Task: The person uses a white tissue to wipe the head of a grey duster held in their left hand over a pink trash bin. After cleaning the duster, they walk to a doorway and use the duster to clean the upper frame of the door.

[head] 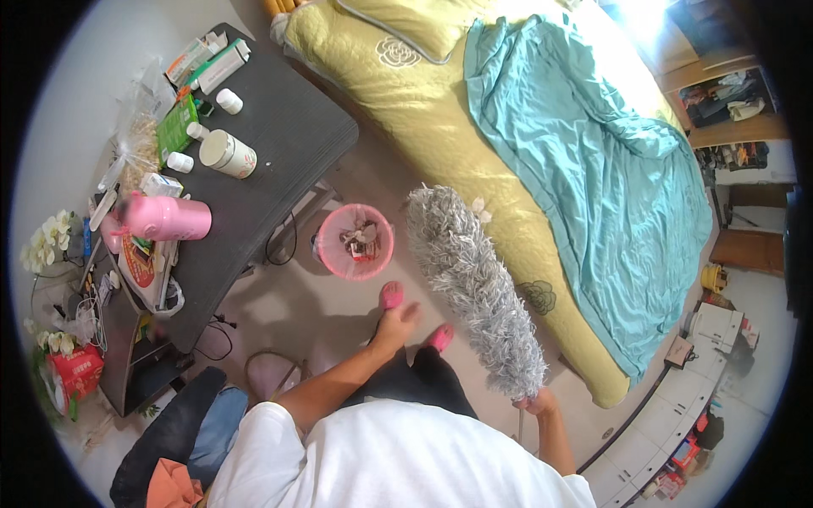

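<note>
My right hand (537, 402) is closed around the handle of a long, fluffy grey duster (479, 289), whose head reaches up between the bed and a waste bin. Nothing is in my left hand (397, 327), which hovers over the floor with fingers apart, a little blurred, below the pink bin (356, 241). The bin has a clear liner and some rubbish inside. Beside the duster lies the yellow quilted bedspread (406, 127), partly covered by a rumpled turquoise sheet (559, 127).
To the left stands a dark desk (286, 127) with a pink bottle (171, 217), a lidded canister (227, 153), small white bottles and boxes. Cables hang below its edge. Clothes (171, 419) are heaped at lower left. White cabinets (660, 394) line the right wall.
</note>
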Motion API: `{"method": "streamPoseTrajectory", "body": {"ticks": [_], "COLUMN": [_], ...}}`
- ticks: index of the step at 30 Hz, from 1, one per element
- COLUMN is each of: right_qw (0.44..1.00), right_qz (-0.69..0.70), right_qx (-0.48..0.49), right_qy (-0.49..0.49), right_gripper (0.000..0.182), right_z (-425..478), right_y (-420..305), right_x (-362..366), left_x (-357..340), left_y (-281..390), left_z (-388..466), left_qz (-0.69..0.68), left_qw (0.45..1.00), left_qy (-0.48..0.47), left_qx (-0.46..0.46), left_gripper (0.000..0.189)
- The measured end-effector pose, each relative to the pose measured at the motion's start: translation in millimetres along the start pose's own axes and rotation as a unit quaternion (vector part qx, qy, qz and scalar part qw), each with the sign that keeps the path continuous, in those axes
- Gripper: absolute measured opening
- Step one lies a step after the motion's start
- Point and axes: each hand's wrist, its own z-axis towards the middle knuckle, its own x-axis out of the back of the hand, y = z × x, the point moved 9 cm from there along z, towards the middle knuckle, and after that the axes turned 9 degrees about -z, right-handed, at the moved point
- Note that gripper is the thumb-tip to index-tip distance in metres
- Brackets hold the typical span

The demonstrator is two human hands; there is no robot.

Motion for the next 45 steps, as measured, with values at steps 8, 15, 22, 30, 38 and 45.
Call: {"method": "streamPoseTrajectory", "body": {"ticks": [8,15,22,30,38,45], "right_qw": [0.997,0.993,0.977,0.846,0.905,0.967], "right_qz": [-0.055,-0.108,-0.179,-0.467,-0.344,-0.059], "right_qx": [0.040,0.052,0.066,0.257,0.236,0.235], "right_qy": [-0.034,-0.009,-0.094,-0.004,0.081,0.085], "right_gripper": [0.005,0.012,0.024,0.013,0.015,0.011], "right_z": [-17,-39,-58,-86,-102,-124], "right_y": [13,23,30,5,-6,-6], "right_x": [20,39,38,45,47,32], "left_x": [48,-2,5,64,127,141], "left_y": [163,222,183,153,116,110], "left_z": [-52,-119,-115,-83,-10,28], "left_qz": [0.081,0.212,0.273,0.283,0.428,0.510], "left_qw": [0.916,0.839,0.824,0.831,0.806,0.774], "left_qy": [0.234,0.231,0.228,0.297,0.308,0.320], "left_qx": [-0.315,-0.444,-0.441,-0.376,-0.270,-0.195], "left_gripper": [0.021,0.026,0.011,0.007,0.025,0.031]}}
